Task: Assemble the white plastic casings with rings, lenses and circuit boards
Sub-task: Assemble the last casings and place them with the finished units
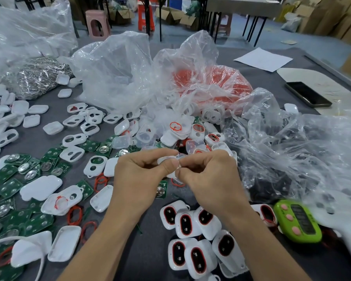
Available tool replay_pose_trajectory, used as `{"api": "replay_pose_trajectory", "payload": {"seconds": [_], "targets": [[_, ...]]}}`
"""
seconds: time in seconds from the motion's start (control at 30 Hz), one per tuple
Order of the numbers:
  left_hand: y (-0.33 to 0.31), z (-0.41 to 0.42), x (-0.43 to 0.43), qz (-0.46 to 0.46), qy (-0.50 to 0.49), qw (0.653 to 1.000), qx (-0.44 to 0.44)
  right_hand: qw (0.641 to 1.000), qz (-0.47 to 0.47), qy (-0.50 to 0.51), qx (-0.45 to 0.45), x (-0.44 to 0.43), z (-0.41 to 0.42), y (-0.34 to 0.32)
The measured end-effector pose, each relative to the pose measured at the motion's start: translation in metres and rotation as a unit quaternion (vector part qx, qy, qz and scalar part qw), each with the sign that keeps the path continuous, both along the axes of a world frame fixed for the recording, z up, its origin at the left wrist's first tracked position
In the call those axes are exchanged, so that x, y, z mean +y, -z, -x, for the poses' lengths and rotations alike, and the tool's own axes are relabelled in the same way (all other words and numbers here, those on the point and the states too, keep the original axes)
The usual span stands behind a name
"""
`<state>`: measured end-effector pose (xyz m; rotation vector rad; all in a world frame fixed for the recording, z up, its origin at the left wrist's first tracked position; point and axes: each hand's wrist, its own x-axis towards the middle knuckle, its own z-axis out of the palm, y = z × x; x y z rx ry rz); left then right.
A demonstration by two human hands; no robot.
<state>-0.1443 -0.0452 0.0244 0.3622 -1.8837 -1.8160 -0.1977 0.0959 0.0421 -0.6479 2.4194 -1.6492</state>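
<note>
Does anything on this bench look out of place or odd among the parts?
Two items are not assembly parts: a green timer with pink buttons lies beside the finished casings, and a black phone sits at the far right. Both hands, left hand and right hand, pinch one white casing. Nothing looks damaged.

At frame centre we see one white casing [169,161] pinched between both hands, mostly hidden. Finished casings [195,238] with red-rimmed dark ovals cluster at lower centre. Green circuit boards [24,175], red rings [75,214] and open white casings [73,139] scatter across the left.
</note>
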Motion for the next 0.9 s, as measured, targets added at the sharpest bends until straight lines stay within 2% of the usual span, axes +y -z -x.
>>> {"api": "replay_pose_trajectory", "payload": {"seconds": [0.17,0.27,0.4,0.5,0.57,0.67,0.77,0.9], "targets": [[0.003,-0.001,0.0,0.027,-0.022,0.999,-0.007,0.999,-0.011,0.013,0.041,-0.002,-0.001,0.006],[0.005,0.0,-0.002,0.045,-0.048,0.998,-0.019,0.999,-0.004,0.015,0.03,-0.004,-0.001,0.009],[0.005,0.002,-0.006,-0.064,-0.054,0.996,-0.023,0.999,0.005,-0.046,-0.017,-0.005,0.0,0.006],[0.002,0.001,-0.008,-0.112,-0.001,0.993,-0.035,0.994,0.072,-0.026,-0.082,-0.004,0.003,0.004],[0.0,-0.001,-0.009,-0.064,0.037,0.995,-0.061,0.982,0.133,0.005,-0.133,-0.002,0.008,0.002],[0.0,-0.002,-0.009,0.072,0.067,0.991,-0.093,0.959,0.188,0.004,-0.214,-0.001,0.01,0.001],[-0.003,-0.003,-0.009,0.109,0.07,0.989,-0.067,0.935,0.215,-0.009,-0.282,-0.002,0.01,0.003],[-0.004,-0.005,-0.007,0.122,0.05,0.991,-0.04,0.918,0.223,-0.019,-0.327,-0.004,0.012,0.003]]}}
